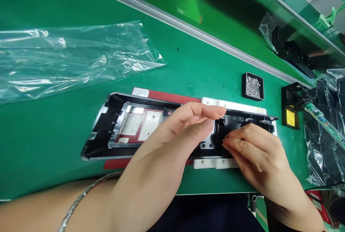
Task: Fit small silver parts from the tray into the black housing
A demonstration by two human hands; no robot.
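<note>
A long black plastic housing (113, 117) lies on a white fixture block (231, 104) with a red sheet (167, 96) under it, near the bench's front edge. My left hand (172, 142) hovers over the housing's middle. Its thumb and forefinger are pinched together at the tips, and what they hold is too small to make out. My right hand (258, 153) rests on the housing's right end, its fingers bent and pressed together with the tips down on the black plastic. A thin metal bangle (78, 198) circles my left wrist.
A small black tray of silver screws (252, 86) sits behind the fixture. A black and yellow stand with a tool (292, 111) is at the right, beside crumpled plastic bags (326, 131). A large clear bag (67, 55) lies at the left. A metal rail (175, 21) runs behind.
</note>
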